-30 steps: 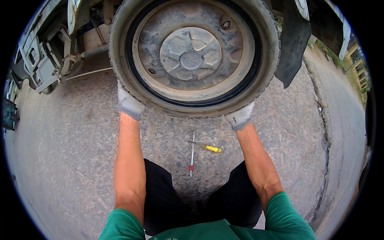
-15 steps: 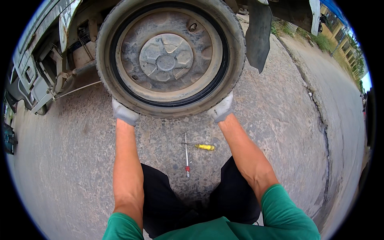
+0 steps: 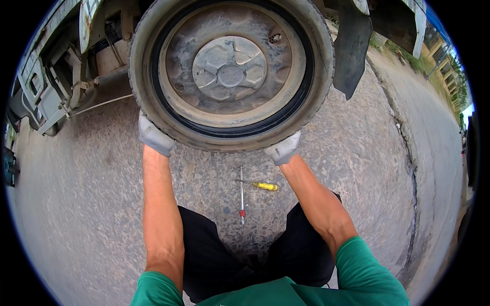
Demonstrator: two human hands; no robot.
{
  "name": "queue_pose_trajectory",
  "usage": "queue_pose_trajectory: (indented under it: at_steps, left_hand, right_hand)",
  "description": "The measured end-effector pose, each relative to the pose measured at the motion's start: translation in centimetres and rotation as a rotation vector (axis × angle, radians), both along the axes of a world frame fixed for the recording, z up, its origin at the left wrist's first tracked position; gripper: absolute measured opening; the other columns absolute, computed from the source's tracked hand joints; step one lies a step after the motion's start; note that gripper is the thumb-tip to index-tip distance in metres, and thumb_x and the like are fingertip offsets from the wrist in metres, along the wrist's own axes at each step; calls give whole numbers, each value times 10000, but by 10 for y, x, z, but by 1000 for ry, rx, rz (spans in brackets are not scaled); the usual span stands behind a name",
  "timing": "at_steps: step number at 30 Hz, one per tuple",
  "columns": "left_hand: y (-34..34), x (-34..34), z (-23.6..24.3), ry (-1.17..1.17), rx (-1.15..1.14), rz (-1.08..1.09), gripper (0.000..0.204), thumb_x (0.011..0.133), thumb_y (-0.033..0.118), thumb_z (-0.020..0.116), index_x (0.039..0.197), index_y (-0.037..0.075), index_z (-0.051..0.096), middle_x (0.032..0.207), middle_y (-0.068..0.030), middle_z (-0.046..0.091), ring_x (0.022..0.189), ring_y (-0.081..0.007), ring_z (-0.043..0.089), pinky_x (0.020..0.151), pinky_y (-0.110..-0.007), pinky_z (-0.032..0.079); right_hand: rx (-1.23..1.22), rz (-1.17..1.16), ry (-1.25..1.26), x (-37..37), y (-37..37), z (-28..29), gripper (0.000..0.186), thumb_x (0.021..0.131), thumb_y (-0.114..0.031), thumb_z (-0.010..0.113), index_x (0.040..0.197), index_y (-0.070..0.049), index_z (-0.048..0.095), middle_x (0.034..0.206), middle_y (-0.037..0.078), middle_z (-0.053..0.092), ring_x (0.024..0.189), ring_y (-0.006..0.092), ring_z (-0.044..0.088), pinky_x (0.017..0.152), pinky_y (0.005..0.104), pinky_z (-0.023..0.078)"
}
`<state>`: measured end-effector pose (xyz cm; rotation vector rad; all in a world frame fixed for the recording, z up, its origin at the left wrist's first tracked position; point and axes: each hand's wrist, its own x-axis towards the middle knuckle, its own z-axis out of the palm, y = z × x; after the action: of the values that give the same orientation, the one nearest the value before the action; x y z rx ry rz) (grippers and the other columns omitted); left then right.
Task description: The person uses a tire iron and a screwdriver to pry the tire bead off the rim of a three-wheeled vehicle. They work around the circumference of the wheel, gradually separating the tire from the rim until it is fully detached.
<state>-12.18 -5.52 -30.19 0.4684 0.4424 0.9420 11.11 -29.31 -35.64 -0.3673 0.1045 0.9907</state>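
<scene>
A large dusty truck wheel [image 3: 178, 43] stands in front of me, its black tyre around a dirt-covered steel rim with a round hub cap [image 3: 230, 74]. My left hand [image 3: 154, 136], in a white-grey knit glove, grips the tyre's lower left. On the lower right, my right hand [image 3: 284, 148] wears a matching glove and holds the tread from beneath. The tyre hides most of the fingers of both hands. On the ground between my forearms lie a yellow-handled screwdriver [image 3: 266, 186] and a long thin metal rod with a red collar [image 3: 242, 196], the screwdriver's shaft crossing the rod.
Behind the wheel at left is the truck's underbody and frame [image 3: 76, 86], with a thin rod running toward the tyre. A black mud flap [image 3: 352, 51] hangs at right. A crack [image 3: 403, 135] runs along the rough concrete ground [image 3: 357, 168] on the right.
The wheel has shifted right and turned slightly clockwise, and looks larger. My left hand now sits farther up the tyre's side; both hands stay on the tyre. The tools lie as before.
</scene>
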Motion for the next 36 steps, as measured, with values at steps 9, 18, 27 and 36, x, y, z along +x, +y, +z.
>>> queue_pose_trajectory:
  at_steps: [9,18,27,36]
  left_hand:
    - [-3,4,13,87,-54,57,399,1093,331,410,1338,89,612,1294,-71,688,1175,-239,650,1049,-414,527]
    - [16,0,-53,-87,17,-107,420,1092,345,425,1385,71,550,1357,-100,642,1239,-289,600,1082,-458,504]
    - [28,-9,-46,27,38,10,400,1088,330,439,1347,64,589,1323,-103,663,1182,-280,625,1047,-440,524]
    - [16,-1,-23,36,22,44,391,1087,325,449,1335,66,603,1293,-100,679,1169,-266,633,1031,-430,534]
  right_hand:
    - [-23,41,101,-7,8,-15,592,987,-577,554,1386,-141,587,1395,86,615,1279,292,569,1126,499,458]
    - [12,75,139,-11,14,-19,594,991,-582,544,1397,-149,571,1447,66,575,1305,280,546,1154,489,426]
    - [-59,130,89,-14,10,-5,595,1000,-576,504,1408,-148,564,1429,75,600,1298,282,563,1131,483,447]
    - [-25,-124,-354,88,-3,2,599,1047,-581,419,1433,-143,554,1401,60,619,1279,277,575,1095,440,485]
